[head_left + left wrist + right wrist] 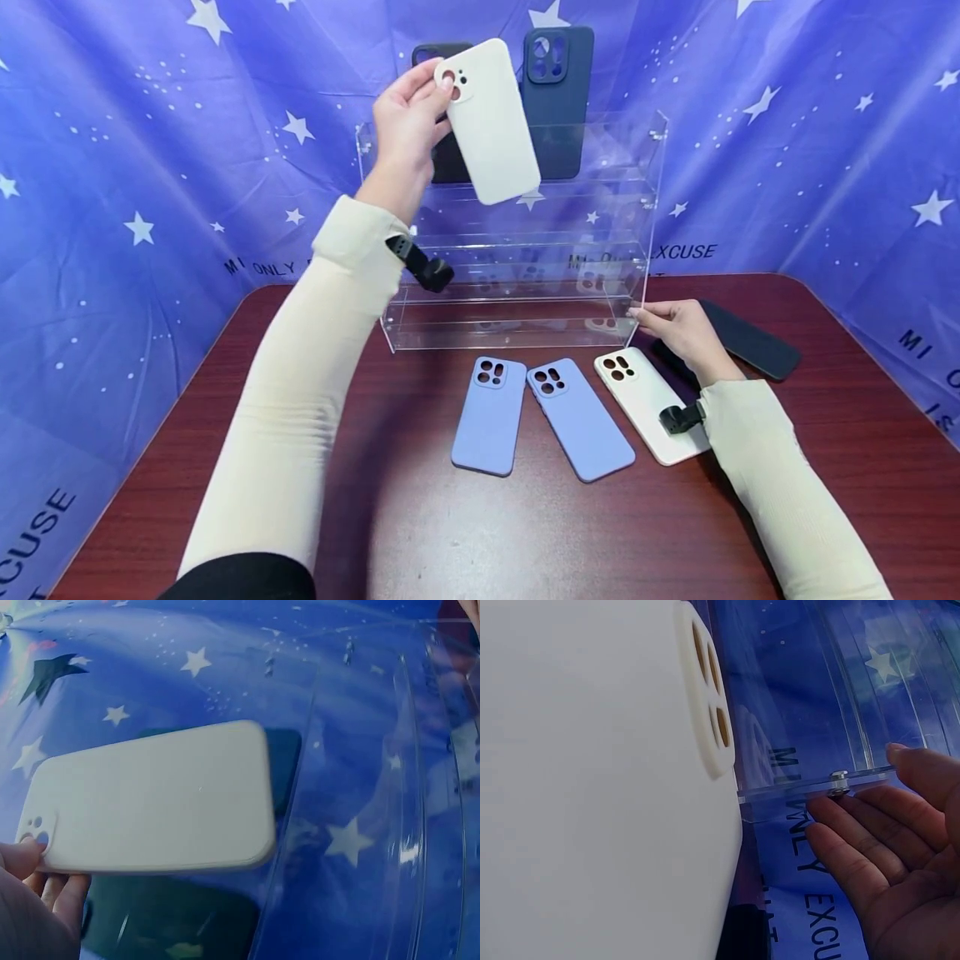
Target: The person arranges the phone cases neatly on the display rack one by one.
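My left hand (408, 117) pinches a white phone case (495, 125) at its camera-hole corner, thumb over the holes. The case is held tilted before the top tier of a clear acrylic display rack (510, 340). Behind it a black phone case (450, 162), partly hidden, and a dark blue phone case (558, 133) stand on that tier. Low at the rack's right side, my right hand (686, 333) grips the edge of the side panel. In the right wrist view the thumb and fingers lie on opposite sides of that panel (784, 789), near a metal screw (839, 781).
Two lavender-blue phone cases (489, 425) lie on the dark red table (435, 533) before the rack. Another white phone case (641, 400) lies beside them, partly under the right wrist. Black phone cases (761, 342) lie behind the right hand. A starry blue curtain (187, 167) hangs behind.
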Motion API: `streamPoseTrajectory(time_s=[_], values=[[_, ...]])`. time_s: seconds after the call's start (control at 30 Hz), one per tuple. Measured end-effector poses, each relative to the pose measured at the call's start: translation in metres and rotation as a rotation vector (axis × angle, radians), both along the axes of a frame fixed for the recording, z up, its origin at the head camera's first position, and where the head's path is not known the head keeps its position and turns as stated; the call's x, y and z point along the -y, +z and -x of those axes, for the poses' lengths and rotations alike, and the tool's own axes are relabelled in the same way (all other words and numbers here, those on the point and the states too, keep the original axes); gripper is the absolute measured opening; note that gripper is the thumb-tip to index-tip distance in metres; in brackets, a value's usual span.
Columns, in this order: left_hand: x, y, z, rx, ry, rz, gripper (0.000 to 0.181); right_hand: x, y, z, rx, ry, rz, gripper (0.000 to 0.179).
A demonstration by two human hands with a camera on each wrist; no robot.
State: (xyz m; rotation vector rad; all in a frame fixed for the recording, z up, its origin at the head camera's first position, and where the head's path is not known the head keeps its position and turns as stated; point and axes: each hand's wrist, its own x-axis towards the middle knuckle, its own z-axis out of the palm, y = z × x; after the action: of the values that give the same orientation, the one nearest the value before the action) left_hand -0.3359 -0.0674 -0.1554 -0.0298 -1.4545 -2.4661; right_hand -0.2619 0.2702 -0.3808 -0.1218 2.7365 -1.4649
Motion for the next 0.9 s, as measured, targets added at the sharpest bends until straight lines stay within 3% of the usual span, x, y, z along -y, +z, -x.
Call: streamPoseTrajectory(time_s=[0.13,0.27,0.53,0.73,0.9], values=[[-0.018,-0.003,0.008,-0.041,0.024,-0.067,0.027,0.001,-0.001,0.000,0.017,-0.001,0.013,0.054],[-0.030,-0.006,0.014,-0.076,0.043,-0.081,0.029,0.002,-0.001,0.001,0.019,0.005,0.010,0.054],[-0.049,-0.024,0.023,-0.056,0.045,-0.082,0.030,-0.001,0.000,0.001,0.009,0.003,0.004,0.054],[-0.063,-0.035,0.023,-0.069,0.071,-0.008,0.029,-0.002,0.000,0.001,0.016,0.007,0.012,0.054],[-0.074,-0.043,0.021,-0.061,0.158,0.128,0.029,-0.002,-0.001,0.001,0.013,-0.001,0.009,0.054]])
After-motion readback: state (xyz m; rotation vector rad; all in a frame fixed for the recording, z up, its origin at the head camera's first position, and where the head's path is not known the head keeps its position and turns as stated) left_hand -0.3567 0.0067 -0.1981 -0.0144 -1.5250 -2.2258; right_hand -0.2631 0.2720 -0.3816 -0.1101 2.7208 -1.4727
